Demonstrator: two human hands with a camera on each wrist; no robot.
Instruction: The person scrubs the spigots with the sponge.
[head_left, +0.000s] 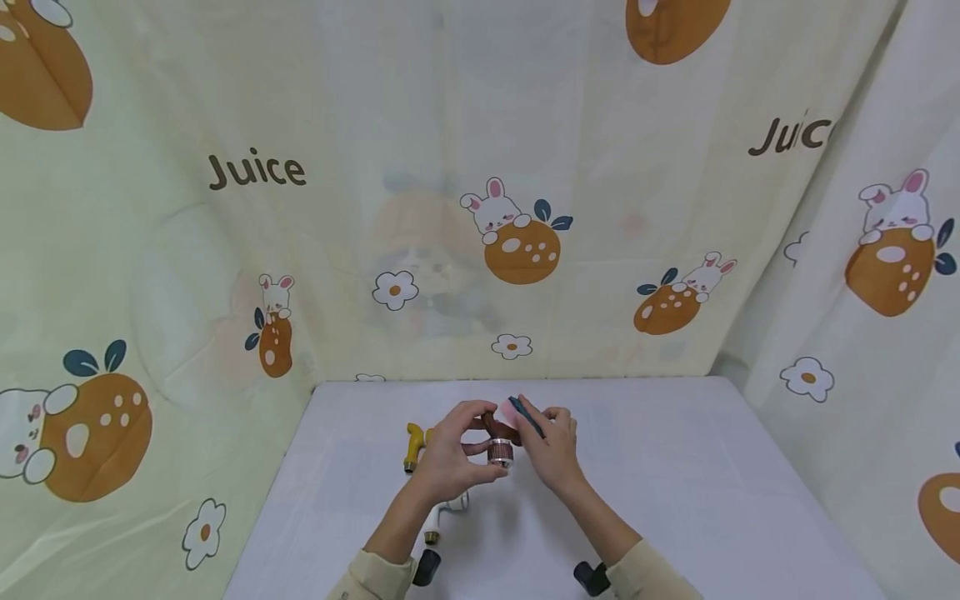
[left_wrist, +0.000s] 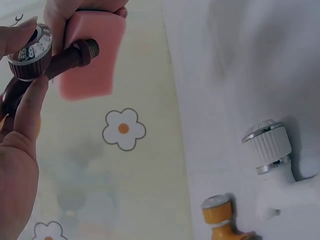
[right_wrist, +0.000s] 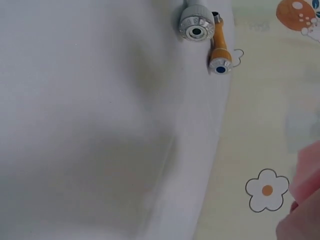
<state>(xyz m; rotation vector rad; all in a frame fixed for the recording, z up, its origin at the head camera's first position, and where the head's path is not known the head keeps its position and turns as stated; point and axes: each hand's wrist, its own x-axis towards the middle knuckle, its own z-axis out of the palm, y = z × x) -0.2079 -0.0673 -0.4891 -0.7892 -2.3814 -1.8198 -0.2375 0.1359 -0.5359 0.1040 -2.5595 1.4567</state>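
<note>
In the head view my left hand [head_left: 452, 457] grips a brown tap [head_left: 498, 427] by its ribbed, silver-trimmed knob, raised over the white table. My right hand [head_left: 557, 452] holds a sponge [head_left: 512, 412], pink with a dark green side, against the tap's far end. From the left wrist, thumb and fingers pinch the tap's knob [left_wrist: 31, 59], and its threaded end [left_wrist: 91, 48] overlaps the sponge's pink face [left_wrist: 97, 75]. Only a bit of the right hand [right_wrist: 302, 222] and the sponge [right_wrist: 307, 170] shows in the right wrist view.
A yellow tap [head_left: 413, 448] lies on the white table [head_left: 660, 483] to the left of my hands. Nearer, a white tap [head_left: 432, 525] lies partly hidden under my left forearm. Behind the table hangs a printed curtain [head_left: 600, 317].
</note>
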